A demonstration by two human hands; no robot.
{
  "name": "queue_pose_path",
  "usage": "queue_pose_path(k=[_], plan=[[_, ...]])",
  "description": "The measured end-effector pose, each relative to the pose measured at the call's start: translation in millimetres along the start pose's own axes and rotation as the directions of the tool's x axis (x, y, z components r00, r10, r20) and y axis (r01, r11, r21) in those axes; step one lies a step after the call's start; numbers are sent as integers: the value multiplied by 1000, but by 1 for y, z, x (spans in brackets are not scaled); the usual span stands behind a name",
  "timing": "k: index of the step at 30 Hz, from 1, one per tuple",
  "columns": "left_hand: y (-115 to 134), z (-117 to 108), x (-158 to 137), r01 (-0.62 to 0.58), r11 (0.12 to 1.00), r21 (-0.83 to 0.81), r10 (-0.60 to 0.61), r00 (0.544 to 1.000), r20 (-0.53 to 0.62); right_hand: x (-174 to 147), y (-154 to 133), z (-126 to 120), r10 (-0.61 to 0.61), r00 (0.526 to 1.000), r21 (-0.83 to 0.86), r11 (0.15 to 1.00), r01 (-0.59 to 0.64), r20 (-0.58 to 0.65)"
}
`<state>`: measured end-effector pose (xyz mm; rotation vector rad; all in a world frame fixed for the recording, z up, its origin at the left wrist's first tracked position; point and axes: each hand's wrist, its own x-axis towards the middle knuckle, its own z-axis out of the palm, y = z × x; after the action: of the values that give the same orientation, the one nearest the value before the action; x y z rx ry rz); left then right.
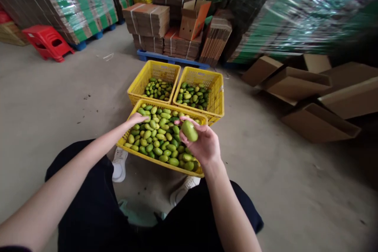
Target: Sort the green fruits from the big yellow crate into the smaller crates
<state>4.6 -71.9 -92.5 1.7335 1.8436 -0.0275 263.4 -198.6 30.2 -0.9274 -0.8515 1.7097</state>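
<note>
A yellow plastic crate, full of green and yellowish oval fruits, stands between my knees. My right hand is above its right side, palm up, with the fingers curled around a single green oval fruit. At the crate's left side, my left hand reaches over the rim, its fingers stretched out low among the fruits. It seems to touch them, and I see no fruit held in it. The fingertips are partly hard to make out.
Behind are a left yellow crate and a right yellow crate, both partly filled with similar fruits. Flattened cartons are stacked on a blue pallet. Open cardboard boxes lie at right, a red stool at left.
</note>
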Motion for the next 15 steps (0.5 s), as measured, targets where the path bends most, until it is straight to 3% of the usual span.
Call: queue_pose_path(k=[2, 4, 7, 8, 12, 15], plan=[[13, -23, -12, -71, 989, -128, 74, 997, 20, 0, 1, -3, -42, 999, -21, 999, 42, -15], [26, -43, -31, -206, 920, -333, 217, 976, -4, 2, 5, -5, -92, 995, -61, 994, 89, -47], [42, -59, -64, -387, 607, -694, 451, 887, -101, 5, 16, -4, -196, 972, -185, 968, 171, -130], [46, -60, -74, -413, 550, -726, 484, 866, -127, 7, 19, -4, -229, 962, -218, 956, 194, -150], [58, -51, -100, -553, 562, -615, 515, 816, -262, 12, 31, -2, -336, 930, -288, 915, 284, -150], [66, -46, -111, -712, 495, -498, 563, 700, -440, 17, 35, -1, -496, 862, -391, 817, 424, -103]])
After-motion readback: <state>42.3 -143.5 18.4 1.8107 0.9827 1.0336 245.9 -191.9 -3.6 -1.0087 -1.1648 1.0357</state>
